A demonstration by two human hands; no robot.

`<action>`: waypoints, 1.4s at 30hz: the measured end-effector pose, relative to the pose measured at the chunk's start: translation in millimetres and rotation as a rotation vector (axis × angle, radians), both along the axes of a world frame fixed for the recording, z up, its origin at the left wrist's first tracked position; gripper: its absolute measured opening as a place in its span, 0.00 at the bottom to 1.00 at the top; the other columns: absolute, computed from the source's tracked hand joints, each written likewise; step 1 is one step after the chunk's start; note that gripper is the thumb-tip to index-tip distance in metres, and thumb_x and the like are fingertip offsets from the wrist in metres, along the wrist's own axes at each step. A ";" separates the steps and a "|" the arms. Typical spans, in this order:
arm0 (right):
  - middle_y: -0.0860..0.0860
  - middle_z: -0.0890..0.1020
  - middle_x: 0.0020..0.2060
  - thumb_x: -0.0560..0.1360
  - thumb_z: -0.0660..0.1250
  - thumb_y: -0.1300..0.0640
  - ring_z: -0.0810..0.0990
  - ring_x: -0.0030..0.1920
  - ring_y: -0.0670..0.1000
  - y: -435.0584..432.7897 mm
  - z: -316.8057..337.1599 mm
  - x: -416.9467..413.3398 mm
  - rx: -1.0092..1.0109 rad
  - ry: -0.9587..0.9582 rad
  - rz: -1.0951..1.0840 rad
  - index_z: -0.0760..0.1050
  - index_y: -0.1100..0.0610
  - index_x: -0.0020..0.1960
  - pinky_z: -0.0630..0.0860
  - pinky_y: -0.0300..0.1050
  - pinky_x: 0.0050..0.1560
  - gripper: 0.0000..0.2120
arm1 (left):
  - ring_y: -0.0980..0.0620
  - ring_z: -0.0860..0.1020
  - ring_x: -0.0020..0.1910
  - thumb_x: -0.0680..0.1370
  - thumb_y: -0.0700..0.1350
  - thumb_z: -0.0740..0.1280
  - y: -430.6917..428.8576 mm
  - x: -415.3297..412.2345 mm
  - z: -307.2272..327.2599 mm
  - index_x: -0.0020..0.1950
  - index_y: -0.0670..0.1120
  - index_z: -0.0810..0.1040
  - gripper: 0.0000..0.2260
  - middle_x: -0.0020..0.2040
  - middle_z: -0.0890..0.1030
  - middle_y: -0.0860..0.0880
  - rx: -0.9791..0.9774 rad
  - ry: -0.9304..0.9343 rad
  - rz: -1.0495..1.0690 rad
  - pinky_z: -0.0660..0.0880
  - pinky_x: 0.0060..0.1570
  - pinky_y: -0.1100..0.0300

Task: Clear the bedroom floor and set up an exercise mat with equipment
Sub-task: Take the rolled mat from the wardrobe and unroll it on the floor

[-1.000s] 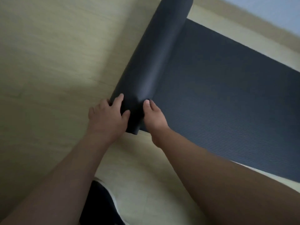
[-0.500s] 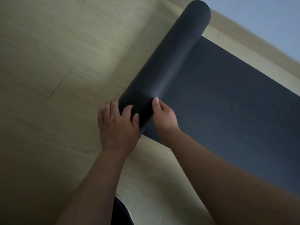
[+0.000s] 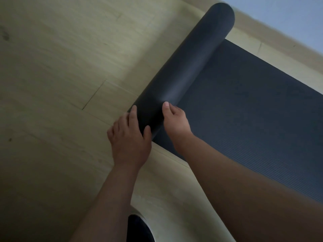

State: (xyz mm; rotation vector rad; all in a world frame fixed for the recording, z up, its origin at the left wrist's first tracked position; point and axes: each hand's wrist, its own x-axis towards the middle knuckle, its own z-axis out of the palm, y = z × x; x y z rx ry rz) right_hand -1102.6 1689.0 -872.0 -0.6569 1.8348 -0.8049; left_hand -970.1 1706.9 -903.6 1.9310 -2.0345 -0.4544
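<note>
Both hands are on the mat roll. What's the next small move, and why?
Probably push the roll leftward over the bare floor: much mat is still wound, and the left hand and right hand both rest on its near end.

Bare forearms (image 3: 111,198); dark clothing (image 3: 139,229) edged in white.
</note>
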 end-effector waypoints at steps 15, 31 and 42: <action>0.45 0.61 0.78 0.82 0.56 0.37 0.64 0.75 0.50 -39.2 -10.8 28.5 0.052 -0.124 0.067 0.58 0.44 0.80 0.61 0.45 0.70 0.29 | 0.48 0.73 0.59 0.82 0.57 0.60 -34.7 36.4 -12.9 0.81 0.52 0.57 0.28 0.62 0.70 0.47 0.211 0.290 0.219 0.71 0.62 0.48; 0.46 0.56 0.76 0.81 0.54 0.35 0.62 0.75 0.52 -91.9 -27.9 68.0 0.042 -0.078 0.104 0.59 0.39 0.78 0.63 0.56 0.75 0.27 | 0.45 0.70 0.71 0.78 0.55 0.68 -66.4 70.6 -11.1 0.79 0.50 0.61 0.31 0.75 0.70 0.46 0.057 0.016 0.165 0.67 0.66 0.46; 0.44 0.69 0.72 0.82 0.58 0.39 0.69 0.68 0.45 -135.6 -9.2 100.4 -0.020 -0.165 0.100 0.59 0.46 0.79 0.65 0.40 0.61 0.28 | 0.45 0.69 0.70 0.74 0.57 0.71 -112.3 111.6 -4.2 0.76 0.49 0.64 0.34 0.73 0.71 0.47 0.077 -0.104 0.128 0.63 0.67 0.47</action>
